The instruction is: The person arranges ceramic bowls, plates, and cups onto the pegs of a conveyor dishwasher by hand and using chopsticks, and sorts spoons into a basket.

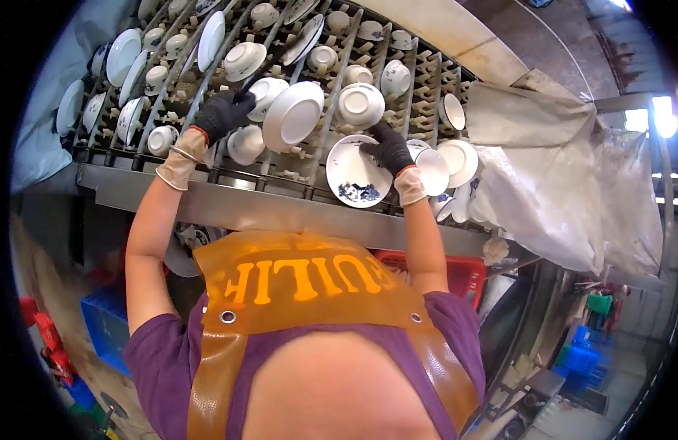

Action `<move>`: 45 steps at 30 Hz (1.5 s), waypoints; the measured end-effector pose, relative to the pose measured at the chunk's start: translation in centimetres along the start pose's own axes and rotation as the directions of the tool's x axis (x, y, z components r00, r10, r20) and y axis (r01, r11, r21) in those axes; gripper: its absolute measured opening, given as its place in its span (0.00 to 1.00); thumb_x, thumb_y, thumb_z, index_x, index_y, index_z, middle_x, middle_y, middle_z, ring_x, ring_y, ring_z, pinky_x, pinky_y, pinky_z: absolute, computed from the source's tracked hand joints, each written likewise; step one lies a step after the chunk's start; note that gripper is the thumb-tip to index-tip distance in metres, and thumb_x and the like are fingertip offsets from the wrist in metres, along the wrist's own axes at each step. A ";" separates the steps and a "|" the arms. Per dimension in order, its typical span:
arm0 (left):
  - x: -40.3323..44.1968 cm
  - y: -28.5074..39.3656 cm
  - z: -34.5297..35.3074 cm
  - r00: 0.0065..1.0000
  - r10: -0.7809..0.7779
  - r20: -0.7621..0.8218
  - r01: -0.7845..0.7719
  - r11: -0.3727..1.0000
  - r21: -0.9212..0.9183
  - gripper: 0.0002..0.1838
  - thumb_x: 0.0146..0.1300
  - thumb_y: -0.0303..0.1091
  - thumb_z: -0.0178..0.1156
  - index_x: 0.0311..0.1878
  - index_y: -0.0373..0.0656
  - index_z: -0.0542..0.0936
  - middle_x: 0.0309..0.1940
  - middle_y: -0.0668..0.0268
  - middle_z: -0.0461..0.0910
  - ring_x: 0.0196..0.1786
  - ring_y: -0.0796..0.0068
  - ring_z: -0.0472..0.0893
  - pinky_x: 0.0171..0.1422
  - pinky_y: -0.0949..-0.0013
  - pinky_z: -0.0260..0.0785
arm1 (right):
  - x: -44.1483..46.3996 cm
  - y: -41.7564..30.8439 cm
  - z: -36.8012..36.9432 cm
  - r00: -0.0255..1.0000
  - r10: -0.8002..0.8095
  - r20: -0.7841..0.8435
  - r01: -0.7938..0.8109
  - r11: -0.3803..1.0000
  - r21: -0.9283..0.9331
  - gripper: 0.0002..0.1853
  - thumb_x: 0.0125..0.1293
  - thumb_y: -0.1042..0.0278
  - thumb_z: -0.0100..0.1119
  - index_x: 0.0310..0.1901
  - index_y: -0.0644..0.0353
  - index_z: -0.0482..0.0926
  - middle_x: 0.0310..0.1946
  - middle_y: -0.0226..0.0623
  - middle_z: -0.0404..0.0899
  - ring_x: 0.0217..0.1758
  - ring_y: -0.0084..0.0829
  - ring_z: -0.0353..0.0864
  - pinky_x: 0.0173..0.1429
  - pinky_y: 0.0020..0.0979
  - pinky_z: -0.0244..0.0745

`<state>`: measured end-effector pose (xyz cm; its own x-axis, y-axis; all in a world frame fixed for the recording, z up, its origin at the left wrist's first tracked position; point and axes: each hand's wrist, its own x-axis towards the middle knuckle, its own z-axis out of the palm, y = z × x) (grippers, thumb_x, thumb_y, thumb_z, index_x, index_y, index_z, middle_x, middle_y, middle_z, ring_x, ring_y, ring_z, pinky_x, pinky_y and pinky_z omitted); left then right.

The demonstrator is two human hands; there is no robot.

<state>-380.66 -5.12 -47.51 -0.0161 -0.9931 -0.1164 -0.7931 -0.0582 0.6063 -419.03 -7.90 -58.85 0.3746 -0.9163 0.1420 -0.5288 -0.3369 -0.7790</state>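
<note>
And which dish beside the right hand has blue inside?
The wide dish left of the right hand, blue-patterned near its rim; the bowl above shows its underside.

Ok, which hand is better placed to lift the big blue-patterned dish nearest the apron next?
Right, I think: the right hand overlaps the blue-patterned dish in this view, while the left hand is farther off, with a large white plate between.

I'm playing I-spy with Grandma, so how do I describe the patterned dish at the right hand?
Find the big peg rack, then the black-gloved right hand at its near edge. It touches a round white dish. Its inside shows a dark blue pattern, while the bowl above and the plate to the right look plain white.
</note>
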 end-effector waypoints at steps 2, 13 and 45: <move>-0.1 2.8 0.2 0.995 0.003 0.099 0.034 0.932 -0.361 0.26 0.55 0.52 0.60 0.46 0.37 0.77 0.35 0.53 0.80 0.37 0.62 0.80 0.45 0.64 0.70 | -0.7 -2.8 -1.4 0.991 0.124 0.040 -0.126 0.991 0.053 0.18 0.48 0.61 0.65 0.41 0.59 0.77 0.32 0.44 0.80 0.34 0.40 0.80 0.40 0.36 0.73; 0.9 8.3 0.8 0.990 0.119 0.074 -0.093 0.955 -0.280 0.26 0.48 0.38 0.69 0.49 0.37 0.75 0.41 0.58 0.79 0.43 0.71 0.77 0.49 0.68 0.69 | -1.4 -2.2 -8.6 0.958 0.099 -0.267 -0.184 0.931 -0.314 0.23 0.54 0.55 0.60 0.48 0.61 0.76 0.42 0.47 0.78 0.46 0.42 0.77 0.51 0.37 0.71; -10.4 1.8 6.0 0.967 -0.230 -0.105 -0.115 -0.031 -0.993 0.15 0.65 0.34 0.49 0.51 0.37 0.73 0.32 0.66 0.77 0.15 0.91 0.57 0.16 0.85 0.49 | -8.9 -4.9 -9.6 0.985 -0.038 -0.166 -0.037 0.904 -0.425 0.18 0.48 0.65 0.63 0.45 0.49 0.79 0.37 0.43 0.79 0.37 0.41 0.79 0.42 0.36 0.73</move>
<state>-385.58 5.67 -49.93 0.2310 -0.9581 -0.1696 0.6314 0.0150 0.7754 -427.08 -0.18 -50.40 0.2625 -0.9261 0.2711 -0.8158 -0.3631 -0.4501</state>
